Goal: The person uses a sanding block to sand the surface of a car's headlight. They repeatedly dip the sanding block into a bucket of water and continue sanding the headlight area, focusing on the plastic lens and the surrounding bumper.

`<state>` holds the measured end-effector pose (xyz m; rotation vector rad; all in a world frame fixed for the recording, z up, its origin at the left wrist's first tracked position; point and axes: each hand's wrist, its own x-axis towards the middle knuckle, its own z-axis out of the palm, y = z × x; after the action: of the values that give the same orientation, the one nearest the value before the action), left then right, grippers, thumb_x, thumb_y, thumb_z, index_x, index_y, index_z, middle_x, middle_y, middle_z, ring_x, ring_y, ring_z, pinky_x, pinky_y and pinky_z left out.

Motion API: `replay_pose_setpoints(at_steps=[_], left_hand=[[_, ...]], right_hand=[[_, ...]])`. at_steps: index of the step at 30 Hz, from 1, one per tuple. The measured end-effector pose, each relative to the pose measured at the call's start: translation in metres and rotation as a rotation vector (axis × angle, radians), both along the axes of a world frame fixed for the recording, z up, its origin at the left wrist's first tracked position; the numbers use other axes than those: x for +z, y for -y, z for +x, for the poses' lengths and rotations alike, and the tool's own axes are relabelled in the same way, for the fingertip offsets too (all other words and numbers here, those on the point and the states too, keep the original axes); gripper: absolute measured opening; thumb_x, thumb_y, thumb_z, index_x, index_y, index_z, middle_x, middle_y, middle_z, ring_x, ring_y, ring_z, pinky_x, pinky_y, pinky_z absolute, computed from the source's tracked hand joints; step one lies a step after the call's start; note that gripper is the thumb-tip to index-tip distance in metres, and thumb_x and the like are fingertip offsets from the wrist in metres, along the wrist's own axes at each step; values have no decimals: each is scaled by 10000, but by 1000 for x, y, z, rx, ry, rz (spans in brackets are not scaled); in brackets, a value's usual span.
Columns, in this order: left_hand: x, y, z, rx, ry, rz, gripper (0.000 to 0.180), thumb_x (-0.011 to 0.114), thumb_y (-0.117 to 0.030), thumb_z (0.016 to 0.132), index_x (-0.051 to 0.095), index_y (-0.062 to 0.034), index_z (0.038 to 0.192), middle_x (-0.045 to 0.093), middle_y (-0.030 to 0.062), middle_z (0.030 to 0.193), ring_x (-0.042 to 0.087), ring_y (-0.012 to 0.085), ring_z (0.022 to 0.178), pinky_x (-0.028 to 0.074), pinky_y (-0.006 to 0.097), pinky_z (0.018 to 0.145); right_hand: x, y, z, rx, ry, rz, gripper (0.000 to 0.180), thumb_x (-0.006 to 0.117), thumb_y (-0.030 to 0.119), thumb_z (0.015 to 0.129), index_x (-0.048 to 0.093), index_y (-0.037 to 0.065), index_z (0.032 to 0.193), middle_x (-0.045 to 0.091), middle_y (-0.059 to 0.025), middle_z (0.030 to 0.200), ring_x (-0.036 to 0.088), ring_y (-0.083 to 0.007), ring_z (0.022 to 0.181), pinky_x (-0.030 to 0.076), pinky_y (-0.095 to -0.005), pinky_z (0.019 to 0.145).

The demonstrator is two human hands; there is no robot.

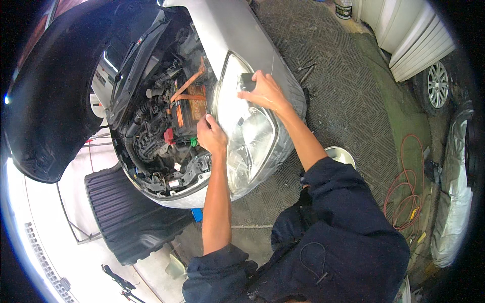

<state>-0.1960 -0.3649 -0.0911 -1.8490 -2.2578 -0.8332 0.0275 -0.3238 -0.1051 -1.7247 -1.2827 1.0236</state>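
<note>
Bodywork of a silver car [237, 30] fills the upper middle, with its black raised bonnet [55, 91] at the left and the open engine bay [161, 126] below it. A black ribbed plastic panel [126, 212] is laid on the floor beside the front. The large clear headlamp unit [247, 136] is seated at the corner of the car. It is touched by both hands. The left hand [211, 135] is closed on the inner edge of the lamp, near the orange-strapped battery [189, 103]. The right hand [265, 92] is pressed on the upper edge, fingers together around a small dark object [247, 81]. Coiled orange hose [406, 197] is seen at the right.
</note>
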Motion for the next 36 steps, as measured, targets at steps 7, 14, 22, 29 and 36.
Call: replay_pose_setpoints(at_steps=[7,14,22,29,36], left_hand=[[-3,2,-6,-1,-3,21,421,510,-377,1047,724,-22,1119,716,195,1135,673,412,1024,504,485,892],[3,-1,2,0,24,-14,418,512,-373,1047,723,-22,1129,714,185,1128,674,406,1016,503,485,895],[1,1,1,-47,48,38,409,511,-346,1046,710,3,1122,704,209,1091,660,416,1015,494,491,901],[-3,-1,-3,-89,55,18,367,490,-304,1051,673,12,1094,666,219,1066,624,426,1022,472,502,909],[-3,-1,-2,-107,92,-8,377,492,-321,1050,660,8,1128,647,214,1100,613,425,1040,469,508,913]], right_hand=[[-5,1,47,-80,-568,58,438,651,302,967,669,49,1325,679,-141,1090,645,-235,924,541,-405,839],[-8,-17,-3,-169,145,599,399,641,318,994,696,140,1348,626,-55,1431,621,-306,1091,502,-434,979],[-42,71,-63,-148,277,616,457,606,241,1024,606,93,1456,569,-74,1530,563,-298,1100,438,-403,1008],[-26,30,-42,-98,368,553,488,573,242,1037,558,88,1500,531,-67,1566,539,-322,1083,447,-409,968],[-18,2,-52,-181,349,583,478,614,253,998,619,75,1441,561,-57,1541,546,-311,1057,439,-410,983]])
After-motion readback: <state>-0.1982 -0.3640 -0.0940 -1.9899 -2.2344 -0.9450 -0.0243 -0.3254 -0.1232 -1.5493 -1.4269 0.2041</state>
